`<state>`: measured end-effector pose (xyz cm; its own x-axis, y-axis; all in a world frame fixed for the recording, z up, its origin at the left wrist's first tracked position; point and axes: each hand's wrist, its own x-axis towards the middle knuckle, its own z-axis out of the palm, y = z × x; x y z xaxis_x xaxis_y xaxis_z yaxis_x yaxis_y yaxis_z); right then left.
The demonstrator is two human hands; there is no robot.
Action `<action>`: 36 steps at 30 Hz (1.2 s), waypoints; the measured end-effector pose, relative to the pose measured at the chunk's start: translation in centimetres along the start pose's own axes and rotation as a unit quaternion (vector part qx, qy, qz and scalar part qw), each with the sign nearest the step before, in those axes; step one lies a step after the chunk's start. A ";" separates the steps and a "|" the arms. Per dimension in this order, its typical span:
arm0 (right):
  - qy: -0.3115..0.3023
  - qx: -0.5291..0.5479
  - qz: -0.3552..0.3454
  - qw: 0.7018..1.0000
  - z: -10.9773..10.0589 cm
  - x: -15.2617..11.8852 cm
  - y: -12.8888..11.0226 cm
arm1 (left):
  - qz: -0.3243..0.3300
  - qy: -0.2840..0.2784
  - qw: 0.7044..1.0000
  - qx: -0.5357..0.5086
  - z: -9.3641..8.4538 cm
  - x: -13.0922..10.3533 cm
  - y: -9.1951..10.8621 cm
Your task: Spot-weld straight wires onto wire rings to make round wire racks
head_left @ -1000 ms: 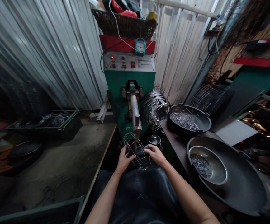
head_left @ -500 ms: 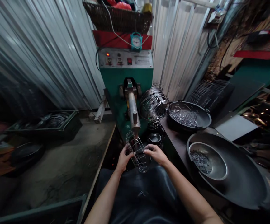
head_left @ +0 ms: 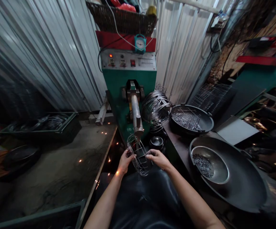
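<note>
Between my hands is a round wire frame, tilted, with rings joined by short cross wires. My left hand pinches its left side, thumb toward the middle. On its right side, the fingers of my right hand are closed on the wire. The upper part of the frame sits around the tip of a spot welder's electrode arm, which comes out of a green machine. Small bright sparks scatter to the left, one over my left wrist. The exact contact of electrode and wire is too small to make out.
Wire rings hang in a bundle beside the machine. At right, a black pan holds short wires, and a large wok holds a metal bowl of bent wire pieces. A crate stands on the floor at left.
Sparks have spread to the left of the electrode and across the floor. The wire frame has turned slightly and moved a little to the left, with both hands still on it.
</note>
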<state>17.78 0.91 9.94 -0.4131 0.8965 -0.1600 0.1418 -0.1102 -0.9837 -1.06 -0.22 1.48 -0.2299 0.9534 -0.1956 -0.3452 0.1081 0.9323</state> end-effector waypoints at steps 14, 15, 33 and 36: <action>-0.009 0.012 0.040 0.999 -0.7 -1.5 0.4 | -0.073 0.005 0.997 -0.025 -0.1 -0.7 -0.2; -0.015 0.012 0.040 0.999 -0.8 -1.8 0.4 | -0.079 0.005 0.997 -0.026 -0.1 -0.8 -0.3; 0.060 -0.007 -0.016 0.998 0.9 3.7 -2.3 | -0.221 0.041 0.971 -0.082 1.0 0.6 0.7; 0.050 -0.001 -0.011 0.999 0.4 2.8 -1.9 | -0.225 0.045 0.970 -0.083 1.3 0.6 0.6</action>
<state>15.97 3.49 11.35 -0.3233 0.9374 -0.1299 0.1362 -0.0897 -0.9866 -0.25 0.79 2.36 -0.0980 0.7904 -0.6048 -0.5691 0.4540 0.6856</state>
